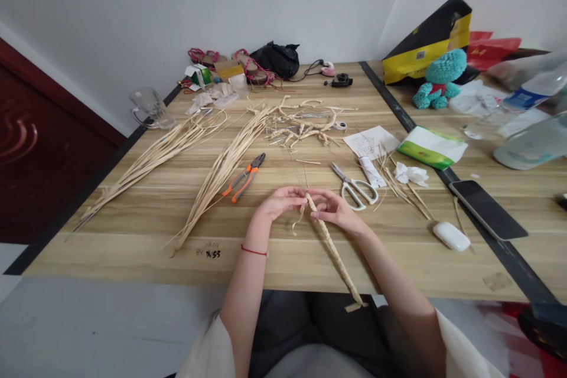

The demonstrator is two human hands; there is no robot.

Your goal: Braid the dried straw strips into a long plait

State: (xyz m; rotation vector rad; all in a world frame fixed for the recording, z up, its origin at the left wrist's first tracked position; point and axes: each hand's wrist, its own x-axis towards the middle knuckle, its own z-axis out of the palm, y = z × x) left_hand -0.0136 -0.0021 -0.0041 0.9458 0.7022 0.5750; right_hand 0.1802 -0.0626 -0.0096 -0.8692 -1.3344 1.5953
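A long rod wrapped in pale straw (331, 248) runs from between my hands down past the table's front edge, its lower end loose and frayed. Thin wires stick out of its upper end. My left hand (283, 201) is closed at that upper end, fingertips pinched together on the rod, and a loose curl of straw (296, 225) hangs just below. With thumb and fingers, my right hand (336, 211) grips the rod from the other side. Pliers with orange handles (244, 178) lie to the left, and white-handled scissors (354, 186) lie to the right.
Two bundles of straw strands (221, 172) stretch across the left side. Behind my hands are several straw-wrapped pieces (305, 124). A glass mug (151, 109) stands far left. Rightward lie a tissue pack (432, 146), a phone (487, 209) and a white case (451, 236).
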